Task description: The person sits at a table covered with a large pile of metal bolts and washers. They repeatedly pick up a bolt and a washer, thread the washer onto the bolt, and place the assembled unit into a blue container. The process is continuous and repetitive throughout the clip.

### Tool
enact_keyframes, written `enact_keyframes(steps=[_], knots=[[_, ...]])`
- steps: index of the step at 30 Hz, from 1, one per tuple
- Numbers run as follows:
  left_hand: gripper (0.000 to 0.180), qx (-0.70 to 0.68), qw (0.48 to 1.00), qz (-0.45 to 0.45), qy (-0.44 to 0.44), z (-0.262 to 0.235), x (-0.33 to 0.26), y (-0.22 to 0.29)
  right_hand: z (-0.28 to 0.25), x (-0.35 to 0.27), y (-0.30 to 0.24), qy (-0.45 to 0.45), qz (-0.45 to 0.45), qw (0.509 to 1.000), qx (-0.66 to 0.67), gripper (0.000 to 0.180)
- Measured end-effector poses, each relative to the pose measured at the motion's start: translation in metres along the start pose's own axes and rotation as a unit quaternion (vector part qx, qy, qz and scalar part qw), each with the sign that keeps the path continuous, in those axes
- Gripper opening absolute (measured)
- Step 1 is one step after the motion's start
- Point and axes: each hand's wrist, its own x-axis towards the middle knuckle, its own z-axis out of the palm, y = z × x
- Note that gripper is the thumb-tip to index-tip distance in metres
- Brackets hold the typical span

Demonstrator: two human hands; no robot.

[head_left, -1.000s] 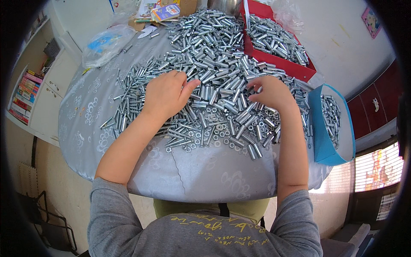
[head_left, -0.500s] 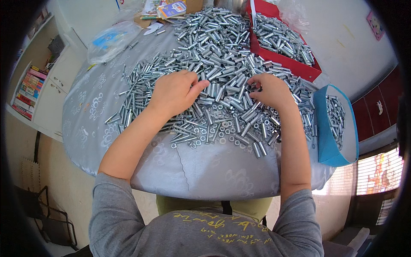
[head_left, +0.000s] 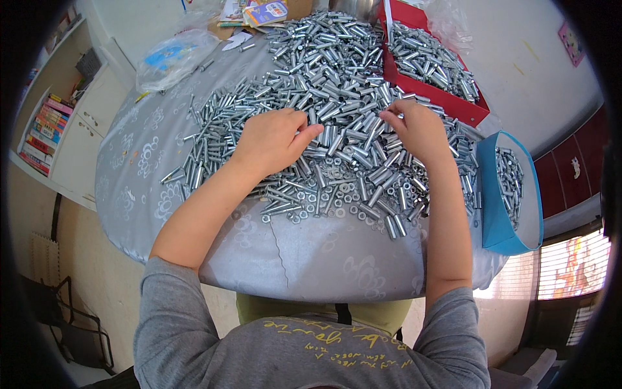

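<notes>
Left hand [head_left: 273,139]: over the near-left part of the heap, back of the hand up; the fingers curl down, the thumb stretches toward the right – whether they grip a piece cannot be told.
Right hand [head_left: 418,129]: above the heap's right side, thumb and forefinger bent toward each other, their tips close together; whether a piece sits between them is too small to tell.
Metal tubes [head_left: 334,94]: a broad silvery heap over the middle and back of the table [head_left: 324,259], spreading under and between both hands.
Long bolts [head_left: 227,110]: mostly at the heap's left side, beside the left hand.
Nuts [head_left: 311,198] and washers [head_left: 340,212]: scattered along the heap's near edge, between the forearms.
Red box [head_left: 440,99]: at the back right, filled with more metal pieces – beyond the right hand.
Blue bin [head_left: 492,217]: at the table's right edge, small metal parts inside.
Plastic bag [head_left: 178,59]: clear with blue, back left.
Booklets [head_left: 267,13]: at the back, left of the heap's far end.
</notes>
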Motion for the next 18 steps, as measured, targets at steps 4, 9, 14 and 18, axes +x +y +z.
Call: enact_keyframes(steps=[4, 9, 14, 18], knots=[[0.034, 0.009, 1.0, -0.003, -0.016, 0.0, 0.0, 0.001, 0.015, 0.003, 0.013, -0.014, 0.002, 0.996, 0.087, 0.021], [0.032, -0.019, 0.999, -0.009, -0.03, -0.003, 0.0, 0.002, 0.017, 0.0, 0.009, -0.053, -0.025, 0.996, 0.069, 0.019], [0.017, -0.088, 0.986, 0.064, -0.124, -0.012, -0.002, 0.009, 0.015, -0.004, -0.002, -0.068, -0.037, 0.99, 0.117, 0.022], [0.022, -0.107, 0.96, 0.176, -0.187, -0.009, -0.004, 0.008, 0.01, -0.004, -0.009, -0.092, -0.042, 0.989, 0.108, 0.021]])
